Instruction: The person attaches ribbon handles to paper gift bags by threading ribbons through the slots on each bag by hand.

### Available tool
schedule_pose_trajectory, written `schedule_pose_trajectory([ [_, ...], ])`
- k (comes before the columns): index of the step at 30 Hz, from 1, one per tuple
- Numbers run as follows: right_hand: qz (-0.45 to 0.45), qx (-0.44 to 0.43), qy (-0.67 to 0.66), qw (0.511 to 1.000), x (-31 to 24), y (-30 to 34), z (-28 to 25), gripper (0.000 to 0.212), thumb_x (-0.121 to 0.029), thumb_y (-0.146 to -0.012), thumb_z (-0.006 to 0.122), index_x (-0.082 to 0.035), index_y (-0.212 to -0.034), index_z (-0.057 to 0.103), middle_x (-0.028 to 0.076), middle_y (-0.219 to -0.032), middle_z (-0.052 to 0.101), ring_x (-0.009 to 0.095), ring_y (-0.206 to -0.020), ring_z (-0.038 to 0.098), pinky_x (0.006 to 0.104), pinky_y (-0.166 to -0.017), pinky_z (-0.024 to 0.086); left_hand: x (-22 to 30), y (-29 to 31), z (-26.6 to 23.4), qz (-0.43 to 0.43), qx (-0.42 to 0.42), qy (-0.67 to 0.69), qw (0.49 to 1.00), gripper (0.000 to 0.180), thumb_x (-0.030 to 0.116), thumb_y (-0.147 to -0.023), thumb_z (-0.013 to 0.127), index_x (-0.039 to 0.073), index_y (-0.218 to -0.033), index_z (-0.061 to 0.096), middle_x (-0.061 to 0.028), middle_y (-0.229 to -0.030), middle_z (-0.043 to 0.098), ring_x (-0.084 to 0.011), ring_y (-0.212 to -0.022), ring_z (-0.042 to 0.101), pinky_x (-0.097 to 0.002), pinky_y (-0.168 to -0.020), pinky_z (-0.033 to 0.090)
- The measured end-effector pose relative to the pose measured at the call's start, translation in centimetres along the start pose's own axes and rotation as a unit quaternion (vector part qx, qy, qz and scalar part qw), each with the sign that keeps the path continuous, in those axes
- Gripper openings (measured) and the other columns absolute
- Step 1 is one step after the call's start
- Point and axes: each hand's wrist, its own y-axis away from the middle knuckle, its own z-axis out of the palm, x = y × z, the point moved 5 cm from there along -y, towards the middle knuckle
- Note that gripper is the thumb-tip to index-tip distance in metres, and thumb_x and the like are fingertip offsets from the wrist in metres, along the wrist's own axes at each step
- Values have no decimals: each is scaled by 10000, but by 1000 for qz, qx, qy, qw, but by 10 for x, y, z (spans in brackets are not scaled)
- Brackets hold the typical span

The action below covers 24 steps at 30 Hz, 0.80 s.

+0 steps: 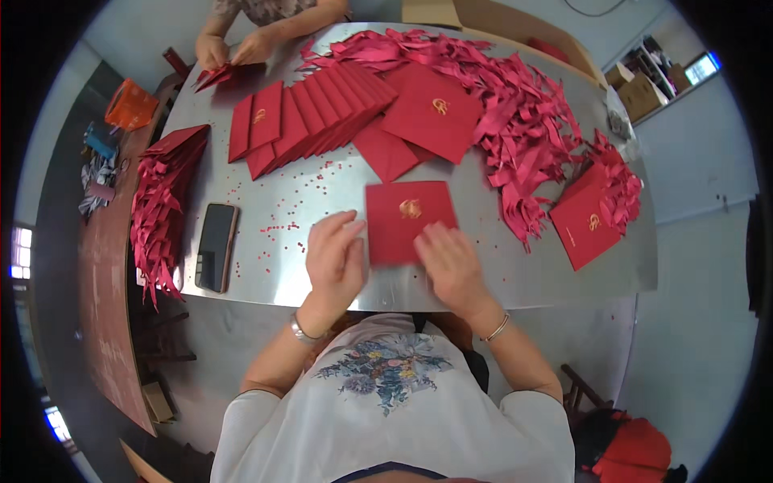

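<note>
Head view showed the red card point(398, 232) flat on the metal table point(531, 282); the right hand point(451, 262) lay spread upon it, the left hand point(332, 253) loosely open beside; light, even pressure seemed best.

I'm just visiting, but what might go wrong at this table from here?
The phone lies near the table's front edge, so a stray elbow might knock it off.

Red dots are scattered beside the left hand; some could stick to the card under the right hand.

The ribbons lie in a loose, overlapping heap and might tangle when pulled.
</note>
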Motion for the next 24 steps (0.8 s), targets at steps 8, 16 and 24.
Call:
schedule_pose_trajectory([
  [8, 3, -36, -139, 990, 24, -5, -17, 311, -103, -807, 592, -64, -1112, 639, 130, -1164, 640, 273, -1110, 591, 431, -954, 428, -29, -32, 76, 7, -205, -122, 971, 432, 179, -784, 707, -2, -1153, 574, -183, -1131, 595, -352, -1078, 555, -454, -948, 410],
  [16, 45, 22, 151, 987, 207, -39, -37, 315, -21, -780, 603, -72, -1085, 658, 135, -1107, 648, 315, -1078, 576, 407, -897, 482, -20, -35, 105, 13, -344, -162, 925, 417, 172, -754, 723, 54, -1131, 591, -108, -1116, 589, -286, -1074, 553, -444, -946, 384],
  [24, 46, 143, 7, 989, 172, -37, -64, 99, -75, -807, 657, -24, -892, 655, 100, -998, 667, 291, -976, 594, 394, -847, 488, -28, -36, 101, -40, -358, -160, 919, 422, 175, -715, 746, 57, -1098, 615, -107, -1071, 590, -296, -1061, 540, -435, -912, 398],
])
